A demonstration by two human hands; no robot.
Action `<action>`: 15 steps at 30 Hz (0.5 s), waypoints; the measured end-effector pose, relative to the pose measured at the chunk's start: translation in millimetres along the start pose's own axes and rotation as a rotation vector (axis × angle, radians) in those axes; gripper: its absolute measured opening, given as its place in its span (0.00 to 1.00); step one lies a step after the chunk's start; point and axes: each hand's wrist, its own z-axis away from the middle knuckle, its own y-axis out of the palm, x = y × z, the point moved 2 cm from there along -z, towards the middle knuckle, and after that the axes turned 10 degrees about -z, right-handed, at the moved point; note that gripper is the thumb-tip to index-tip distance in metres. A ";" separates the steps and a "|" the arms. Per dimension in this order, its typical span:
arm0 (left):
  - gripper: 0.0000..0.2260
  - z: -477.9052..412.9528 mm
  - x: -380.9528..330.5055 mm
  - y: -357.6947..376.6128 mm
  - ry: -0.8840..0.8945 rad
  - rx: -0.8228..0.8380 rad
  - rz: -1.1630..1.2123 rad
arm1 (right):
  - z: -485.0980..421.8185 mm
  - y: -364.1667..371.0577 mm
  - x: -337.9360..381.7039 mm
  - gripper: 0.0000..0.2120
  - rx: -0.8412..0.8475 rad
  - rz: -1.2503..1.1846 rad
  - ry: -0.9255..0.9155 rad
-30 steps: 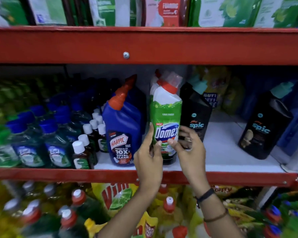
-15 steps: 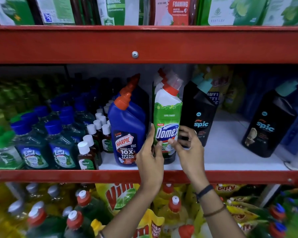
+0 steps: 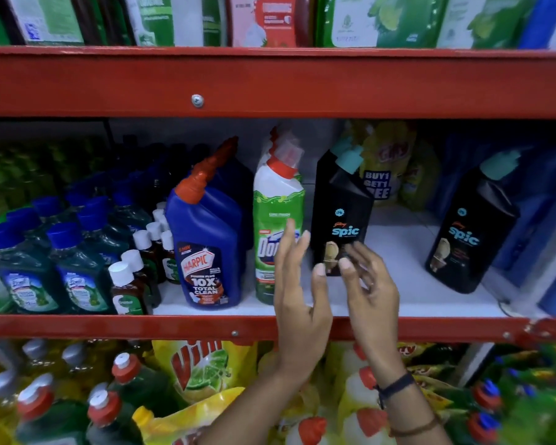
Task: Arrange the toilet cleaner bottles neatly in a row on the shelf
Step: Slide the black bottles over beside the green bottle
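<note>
On the white shelf board [image 3: 398,252] stand a blue Harpic bottle [image 3: 209,248], a green-and-white Domex bottle [image 3: 275,207] right of it, and a black Spic bottle [image 3: 342,207] further right. A second black Spic bottle [image 3: 469,226] stands apart at the right. More bottles of each kind line up behind the front ones. My left hand [image 3: 297,293] is open in front of the Domex bottle's lower right, not gripping it. My right hand [image 3: 366,284] is open with spread fingers just before the lower part of the nearer Spic bottle; contact is unclear.
Red shelf rails run above [image 3: 270,81] and below [image 3: 174,326]. Small brown bottles [image 3: 132,284] and green blue-capped bottles [image 3: 74,271] fill the left. Yellow refill pouches [image 3: 385,162] stand behind the Spic bottles. Dish-liquid bottles and pouches [image 3: 203,367] crowd the lower shelf.
Both hands have let go of the Domex bottle and shifted right. The right hand now hovers before the nearer black Spic bottle. The Domex bottle stays beside the Harpic.
</note>
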 end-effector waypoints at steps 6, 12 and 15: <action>0.18 -17.2 5.0 42.5 -0.188 0.322 0.213 | -13.7 -38.8 -1.6 0.16 -0.305 0.155 -0.157; 0.19 -32.3 3.6 139.5 -0.481 0.614 0.221 | -54.7 -95.2 -18.8 0.29 -0.404 0.292 -0.082; 0.22 -45.8 7.7 171.4 -0.600 0.733 0.160 | -74.8 -107.9 -31.9 0.33 -0.298 0.430 -0.001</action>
